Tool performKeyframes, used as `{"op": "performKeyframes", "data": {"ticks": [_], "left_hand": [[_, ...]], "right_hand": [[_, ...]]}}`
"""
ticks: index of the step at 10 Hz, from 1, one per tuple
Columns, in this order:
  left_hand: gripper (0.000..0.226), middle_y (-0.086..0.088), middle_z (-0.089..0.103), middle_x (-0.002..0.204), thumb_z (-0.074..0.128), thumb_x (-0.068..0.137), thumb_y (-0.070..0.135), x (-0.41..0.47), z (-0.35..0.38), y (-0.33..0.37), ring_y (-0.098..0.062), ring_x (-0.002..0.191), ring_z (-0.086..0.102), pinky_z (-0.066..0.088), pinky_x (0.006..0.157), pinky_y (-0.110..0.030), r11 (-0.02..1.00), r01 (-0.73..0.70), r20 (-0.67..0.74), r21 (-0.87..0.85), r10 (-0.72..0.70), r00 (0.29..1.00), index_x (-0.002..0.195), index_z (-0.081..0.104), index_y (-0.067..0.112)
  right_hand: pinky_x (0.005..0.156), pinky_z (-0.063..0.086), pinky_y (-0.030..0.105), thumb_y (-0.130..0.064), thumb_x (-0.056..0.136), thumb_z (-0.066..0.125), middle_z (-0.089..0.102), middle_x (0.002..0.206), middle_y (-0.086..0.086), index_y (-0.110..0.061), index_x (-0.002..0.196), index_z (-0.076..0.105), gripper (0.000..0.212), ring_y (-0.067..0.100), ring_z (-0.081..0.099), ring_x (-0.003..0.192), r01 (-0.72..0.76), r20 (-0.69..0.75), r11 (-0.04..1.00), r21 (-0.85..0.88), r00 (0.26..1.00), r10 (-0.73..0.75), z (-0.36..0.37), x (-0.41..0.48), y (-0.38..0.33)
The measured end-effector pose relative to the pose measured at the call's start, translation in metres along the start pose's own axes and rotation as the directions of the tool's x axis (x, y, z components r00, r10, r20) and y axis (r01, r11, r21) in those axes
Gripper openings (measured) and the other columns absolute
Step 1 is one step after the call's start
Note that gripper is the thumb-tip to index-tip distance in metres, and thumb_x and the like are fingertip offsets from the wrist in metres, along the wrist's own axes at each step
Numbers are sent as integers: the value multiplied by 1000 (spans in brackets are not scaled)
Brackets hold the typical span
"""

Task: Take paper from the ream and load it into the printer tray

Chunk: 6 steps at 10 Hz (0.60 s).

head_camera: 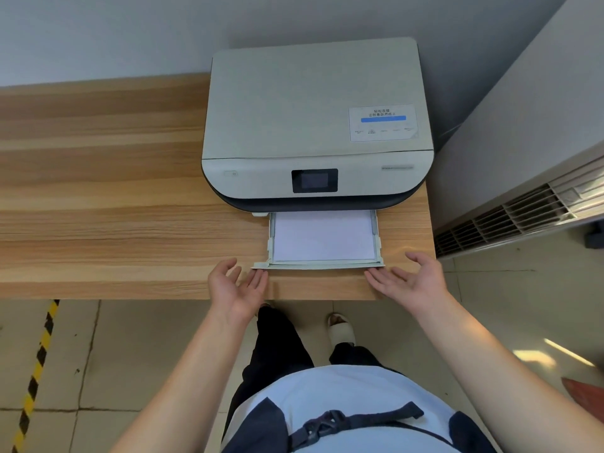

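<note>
A white printer [313, 106] stands at the right end of a wooden table [98, 191]. Its paper tray [318, 265] is pulled out toward me, and white paper [323, 235] lies flat inside it. My left hand [235, 287] is open, palm up, with its fingertips at the tray's front left corner. My right hand [410, 279] is open too, fingertips near the front right corner. Neither hand holds anything. No ream is in view.
A grey wall runs behind the table. To the right stands a grey unit with a vent grille [523, 214]. Below the table edge are floor tiles, black-and-yellow tape [36, 371] at the left, and my own legs and shoes.
</note>
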State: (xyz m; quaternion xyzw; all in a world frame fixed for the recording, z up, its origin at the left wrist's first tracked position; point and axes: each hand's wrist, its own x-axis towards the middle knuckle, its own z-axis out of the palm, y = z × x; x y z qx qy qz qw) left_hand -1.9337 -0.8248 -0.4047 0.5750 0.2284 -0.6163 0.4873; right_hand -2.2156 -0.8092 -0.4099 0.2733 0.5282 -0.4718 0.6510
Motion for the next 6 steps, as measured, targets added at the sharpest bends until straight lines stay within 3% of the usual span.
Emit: {"op": "performKeyframes", "data": {"ticks": [2,4,6], "left_hand": [[70,-20,40,149,52,91,16,16,39,12,-38,139,41,34,114,-51,997,49,65,-57,-45,997,155,24,11],[83,-19,26,159,57,86,22,27,81,26,-39,144,32,24,117,-56,992,43,244,-116,-13,970,158,16,24],[76,-19,34,155,57,87,25,29,70,18,-36,142,36,26,117,-53,999,9,290,-34,1,957,156,24,24]], "right_hand": [[107,36,57,-26,90,49,48,139,28,3,142,32,62,43,49,127,-39,-8,999,-4,999,39,52,9,-9],[111,30,57,-37,82,58,48,139,25,1,140,37,72,42,47,130,15,95,998,66,995,-22,94,12,-20],[113,28,54,-38,90,49,50,143,18,-2,141,44,62,35,43,135,36,137,999,29,990,-40,59,12,-12]]}}
